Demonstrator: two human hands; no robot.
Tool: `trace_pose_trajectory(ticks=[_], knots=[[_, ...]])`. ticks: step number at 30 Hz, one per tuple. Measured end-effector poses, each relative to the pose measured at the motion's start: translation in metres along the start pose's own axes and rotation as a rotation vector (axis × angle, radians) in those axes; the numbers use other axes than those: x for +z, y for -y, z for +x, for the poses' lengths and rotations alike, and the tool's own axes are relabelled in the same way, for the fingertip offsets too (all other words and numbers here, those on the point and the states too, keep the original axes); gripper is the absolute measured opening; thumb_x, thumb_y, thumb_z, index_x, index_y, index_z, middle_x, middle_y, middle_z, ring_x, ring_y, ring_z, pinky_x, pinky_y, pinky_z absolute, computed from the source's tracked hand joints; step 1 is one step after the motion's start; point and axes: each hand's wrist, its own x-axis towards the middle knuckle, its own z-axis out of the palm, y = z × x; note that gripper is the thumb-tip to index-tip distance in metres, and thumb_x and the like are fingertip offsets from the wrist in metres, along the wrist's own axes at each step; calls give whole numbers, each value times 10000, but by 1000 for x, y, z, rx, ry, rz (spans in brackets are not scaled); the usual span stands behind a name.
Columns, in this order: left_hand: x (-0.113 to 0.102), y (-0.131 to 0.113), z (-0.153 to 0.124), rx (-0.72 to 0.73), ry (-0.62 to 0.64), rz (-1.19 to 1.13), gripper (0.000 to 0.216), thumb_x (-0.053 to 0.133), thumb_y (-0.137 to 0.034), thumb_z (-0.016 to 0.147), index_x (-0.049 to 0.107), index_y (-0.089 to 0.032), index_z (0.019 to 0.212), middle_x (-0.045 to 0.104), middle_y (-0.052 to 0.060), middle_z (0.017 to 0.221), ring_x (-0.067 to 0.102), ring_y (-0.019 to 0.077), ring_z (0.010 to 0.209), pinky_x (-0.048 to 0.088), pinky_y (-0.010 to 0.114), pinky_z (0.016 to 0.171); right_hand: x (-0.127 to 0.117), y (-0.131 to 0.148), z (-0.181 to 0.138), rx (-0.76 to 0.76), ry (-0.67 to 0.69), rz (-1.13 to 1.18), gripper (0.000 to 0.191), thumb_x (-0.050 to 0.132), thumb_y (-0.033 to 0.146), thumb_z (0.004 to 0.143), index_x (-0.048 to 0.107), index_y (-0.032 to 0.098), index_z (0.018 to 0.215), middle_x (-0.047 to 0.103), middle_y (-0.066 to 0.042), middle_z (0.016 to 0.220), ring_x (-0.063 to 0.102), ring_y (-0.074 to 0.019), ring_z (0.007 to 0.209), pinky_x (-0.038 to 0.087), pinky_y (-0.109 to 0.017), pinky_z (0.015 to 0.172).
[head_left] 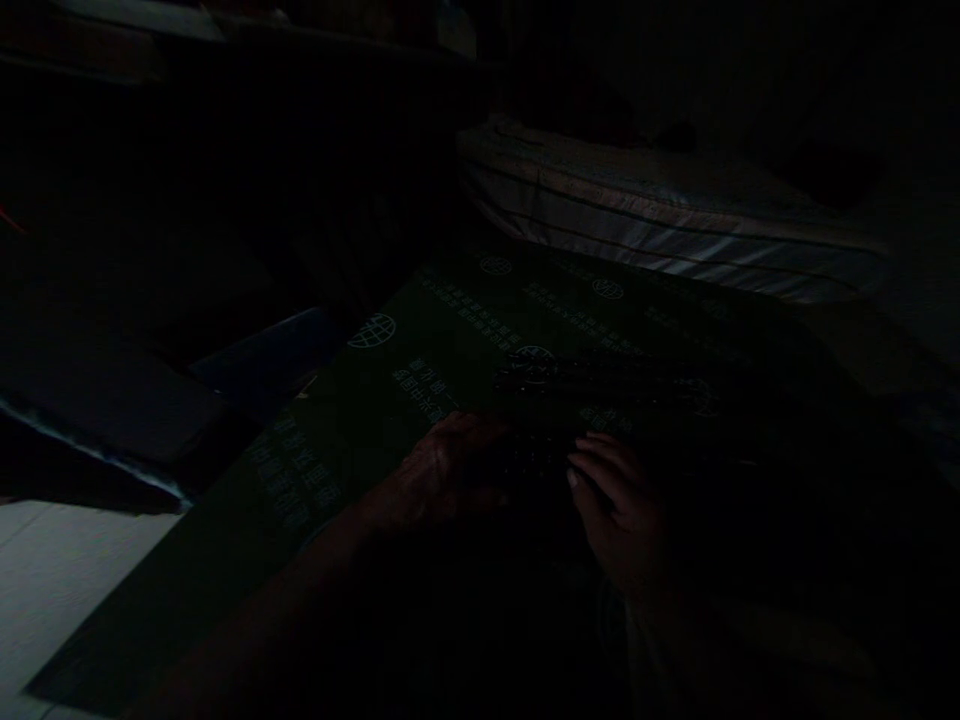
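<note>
The view is very dark. Above a green printed board point(420, 300), my left hand point(442, 465) is curled around the left side of a black thing with small shiny dots point(534, 455); its kind cannot be made out. At the right side of this thing, my right hand point(619, 500) has its fingers bent together, with the fingertips on its edge. Just beyond both hands, another long black thing with glints point(600, 375) lies across the board. The lower parts of both hands fade into shadow.
A mattress with a striped cover point(630, 220) lies behind the board at the back right. To the left is a dark surface with a pale edge point(105, 445), and a blue flat thing point(262, 350) beside the board. Pale floor point(67, 580) shows at the lower left.
</note>
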Motion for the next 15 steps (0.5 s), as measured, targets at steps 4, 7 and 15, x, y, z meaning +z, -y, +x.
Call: trace_pose_trajectory(ticks=[4, 7, 15], knots=[[1, 3, 0, 4, -11, 8, 685, 649, -523, 746, 444, -192, 1310, 492, 129, 1315, 454, 301, 1199, 398, 485, 987, 0, -1, 1, 53, -26, 60, 171, 557, 151, 839, 668, 201, 959, 672, -74, 1013, 601, -203, 1025, 526, -408, 883], [0, 2, 0, -14, -3, -3, 683, 660, -515, 737, 460, -190, 1303, 500, 125, 1309, 463, 295, 1189, 389, 465, 996, 1, -1, 1, 73, -22, 75, 173, 560, 157, 838, 672, 209, 959, 675, -69, 1013, 598, -203, 1034, 521, -408, 894], [-5, -3, 0, -18, -11, -5, 637, 647, -501, 749, 476, -228, 1298, 515, 94, 1311, 493, 289, 1155, 382, 461, 996, 2, 1, 3, 105, -48, 73, 167, 546, 165, 847, 678, 210, 940, 679, -76, 994, 615, -208, 999, 542, -411, 863]])
